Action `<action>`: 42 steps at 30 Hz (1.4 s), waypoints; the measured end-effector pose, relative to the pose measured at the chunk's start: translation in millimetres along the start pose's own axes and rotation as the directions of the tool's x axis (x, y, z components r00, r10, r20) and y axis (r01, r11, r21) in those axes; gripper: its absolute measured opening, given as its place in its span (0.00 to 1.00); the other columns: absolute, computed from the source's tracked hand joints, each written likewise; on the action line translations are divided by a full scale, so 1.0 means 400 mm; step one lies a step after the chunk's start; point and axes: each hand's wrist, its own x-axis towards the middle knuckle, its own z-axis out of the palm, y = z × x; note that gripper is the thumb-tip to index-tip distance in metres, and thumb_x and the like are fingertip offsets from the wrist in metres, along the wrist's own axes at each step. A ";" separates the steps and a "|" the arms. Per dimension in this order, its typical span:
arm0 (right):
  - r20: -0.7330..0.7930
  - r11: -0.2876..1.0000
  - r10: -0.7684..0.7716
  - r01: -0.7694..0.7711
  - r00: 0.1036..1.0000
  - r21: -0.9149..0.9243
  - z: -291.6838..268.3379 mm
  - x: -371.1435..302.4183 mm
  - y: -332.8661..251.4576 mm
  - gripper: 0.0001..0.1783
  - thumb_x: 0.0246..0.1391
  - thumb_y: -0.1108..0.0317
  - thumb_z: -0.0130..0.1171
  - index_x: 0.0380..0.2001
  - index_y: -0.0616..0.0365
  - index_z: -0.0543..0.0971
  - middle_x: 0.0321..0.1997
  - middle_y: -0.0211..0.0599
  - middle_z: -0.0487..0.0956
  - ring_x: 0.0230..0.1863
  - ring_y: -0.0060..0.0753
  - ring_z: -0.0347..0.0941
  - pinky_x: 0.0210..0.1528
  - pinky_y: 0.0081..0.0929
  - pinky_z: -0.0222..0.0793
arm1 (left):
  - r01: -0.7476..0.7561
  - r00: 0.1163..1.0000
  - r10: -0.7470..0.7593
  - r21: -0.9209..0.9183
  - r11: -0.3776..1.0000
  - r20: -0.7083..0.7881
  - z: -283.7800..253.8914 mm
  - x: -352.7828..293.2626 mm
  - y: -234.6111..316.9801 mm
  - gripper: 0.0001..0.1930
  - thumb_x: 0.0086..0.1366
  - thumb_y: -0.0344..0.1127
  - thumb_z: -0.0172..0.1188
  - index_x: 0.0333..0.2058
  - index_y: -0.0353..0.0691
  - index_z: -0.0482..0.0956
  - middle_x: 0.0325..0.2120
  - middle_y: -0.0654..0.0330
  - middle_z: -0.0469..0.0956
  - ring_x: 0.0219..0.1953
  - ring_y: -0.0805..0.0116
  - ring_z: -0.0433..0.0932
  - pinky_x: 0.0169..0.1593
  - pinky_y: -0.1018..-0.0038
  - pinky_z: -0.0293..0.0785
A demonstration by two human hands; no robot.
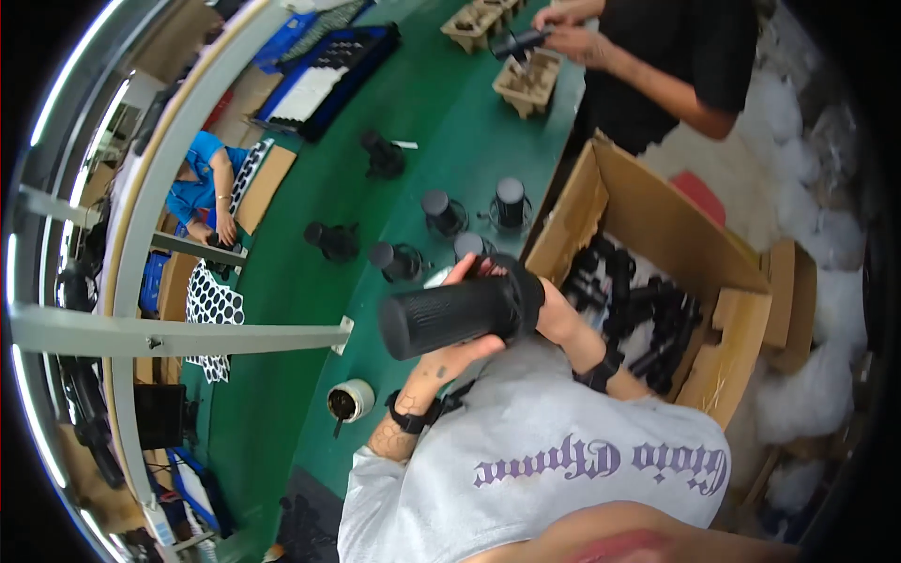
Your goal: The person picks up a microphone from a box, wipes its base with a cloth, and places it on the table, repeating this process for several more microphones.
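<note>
Both my hands hold a black ribbed cylinder [446, 314] with a wide collar at one end, lying nearly sideways above the table edge. My left hand [452, 360] wraps around its body from below, thumb in front and fingertips showing above. At the collar end, my right hand [557, 315] grips it, its fingers partly hidden. Similar black pieces stand beyond, among them one by the bench edge [510, 205], another to its left [443, 212] and a third farther away [382, 155]. Left of my left wrist sits a white jar [364, 388] of dark paste with a stick in it.
An open cardboard box [671, 239] of black parts stands on my right. A grey metal beam [263, 338] crosses the green table [282, 281] from the left. Across it, a co-worker in blue [202, 178] works; another person's hands [577, 42] hold a part above a pulp tray [527, 89].
</note>
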 end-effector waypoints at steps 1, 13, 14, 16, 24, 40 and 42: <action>0.122 0.987 -0.088 0.103 0.989 -0.124 -0.027 0.008 -0.019 0.32 0.44 0.66 0.67 0.53 0.64 0.69 0.49 0.29 0.72 0.50 0.21 0.67 0.51 0.23 0.66 | -0.046 0.999 0.046 0.001 0.999 -0.004 -0.011 -0.002 -0.008 0.45 0.47 0.38 0.73 0.61 0.35 0.57 0.55 0.56 0.66 0.56 0.64 0.66 0.58 0.66 0.64; 0.627 0.554 -0.278 0.655 0.728 -0.514 0.141 0.099 -0.218 0.38 0.33 0.70 0.69 0.54 0.60 0.71 0.56 0.43 0.71 0.56 0.43 0.68 0.57 0.37 0.63 | 0.302 0.953 -0.175 0.829 0.470 -0.248 -0.050 -0.025 0.149 0.36 0.40 0.35 0.73 0.52 0.44 0.73 0.39 0.57 0.72 0.34 0.67 0.76 0.39 0.74 0.74; 0.588 0.510 -0.400 0.703 0.704 -0.495 0.155 0.114 -0.225 0.30 0.32 0.71 0.70 0.46 0.61 0.76 0.44 0.40 0.77 0.46 0.38 0.74 0.49 0.32 0.70 | 0.258 0.966 -0.159 0.743 0.617 -0.204 -0.052 -0.025 0.152 0.39 0.42 0.37 0.72 0.56 0.46 0.68 0.41 0.52 0.73 0.38 0.63 0.77 0.41 0.71 0.75; 0.438 0.593 -0.577 0.722 0.690 -0.356 0.122 0.165 -0.200 0.30 0.37 0.64 0.67 0.46 0.60 0.73 0.39 0.44 0.77 0.39 0.39 0.76 0.43 0.33 0.73 | 0.344 0.937 -0.285 0.412 0.844 -0.201 -0.072 -0.033 0.169 0.45 0.47 0.37 0.69 0.63 0.46 0.55 0.43 0.49 0.76 0.45 0.63 0.77 0.46 0.69 0.74; 0.000 0.980 -0.196 0.196 0.981 -0.026 0.194 0.231 -0.224 0.25 0.61 0.49 0.43 0.48 0.61 0.69 0.41 0.41 0.75 0.34 0.30 0.78 0.25 0.21 0.77 | 0.436 0.872 -0.469 -0.214 0.874 -0.140 -0.053 -0.074 0.092 0.19 0.65 0.40 0.53 0.45 0.28 0.68 0.35 0.52 0.76 0.34 0.67 0.78 0.27 0.73 0.79; 0.342 0.927 0.014 -0.140 0.939 0.348 0.231 0.279 -0.146 0.32 0.61 0.52 0.37 0.54 0.72 0.65 0.56 0.56 0.69 0.55 0.41 0.71 0.49 0.30 0.75 | 0.401 0.916 -0.274 -0.641 0.655 0.293 -0.005 -0.117 0.132 0.42 0.65 0.67 0.25 0.43 0.26 0.70 0.23 0.46 0.76 0.22 0.65 0.78 0.21 0.74 0.78; 0.324 0.919 0.023 -0.148 0.946 0.365 0.243 0.269 -0.147 0.32 0.61 0.52 0.38 0.55 0.72 0.65 0.57 0.55 0.69 0.54 0.40 0.71 0.49 0.29 0.75 | 0.395 0.919 -0.269 -0.638 0.661 0.290 -0.002 -0.118 0.137 0.43 0.65 0.67 0.25 0.43 0.26 0.70 0.23 0.45 0.76 0.21 0.65 0.78 0.22 0.75 0.78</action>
